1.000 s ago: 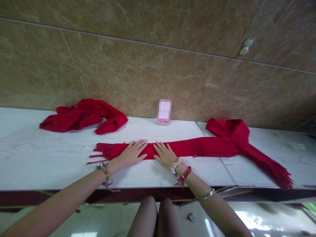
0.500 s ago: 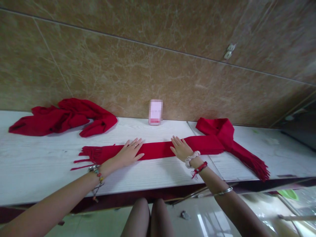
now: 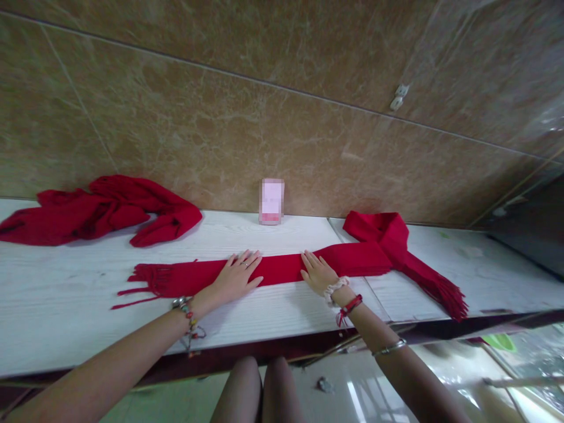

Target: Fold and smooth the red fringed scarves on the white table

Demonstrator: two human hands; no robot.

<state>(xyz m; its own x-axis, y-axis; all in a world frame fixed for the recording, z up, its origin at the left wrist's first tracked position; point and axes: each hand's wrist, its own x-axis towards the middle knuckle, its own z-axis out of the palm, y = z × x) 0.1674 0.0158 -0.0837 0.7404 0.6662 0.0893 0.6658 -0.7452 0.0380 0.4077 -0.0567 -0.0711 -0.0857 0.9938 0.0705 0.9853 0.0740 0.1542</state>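
Observation:
A red fringed scarf lies folded into a long narrow strip across the white wood-grain table. Its left end shows loose fringe; at the right the cloth loops back and another fringed end hangs toward the front edge. My left hand rests flat on the strip's left part, fingers spread. On the middle of the strip lies my right hand, palm down with the fingers stretched out. Neither hand grips the cloth. The fabric under both palms is hidden.
A crumpled red cloth lies at the back left against the brown marbled wall. A pink and white box-like item, blurred out, stands at the wall. A dark object is at the far right. A green basin sits below the table.
My hands have moved slightly closer together along the scarf, still lying flat. The view has shifted a little to the right.

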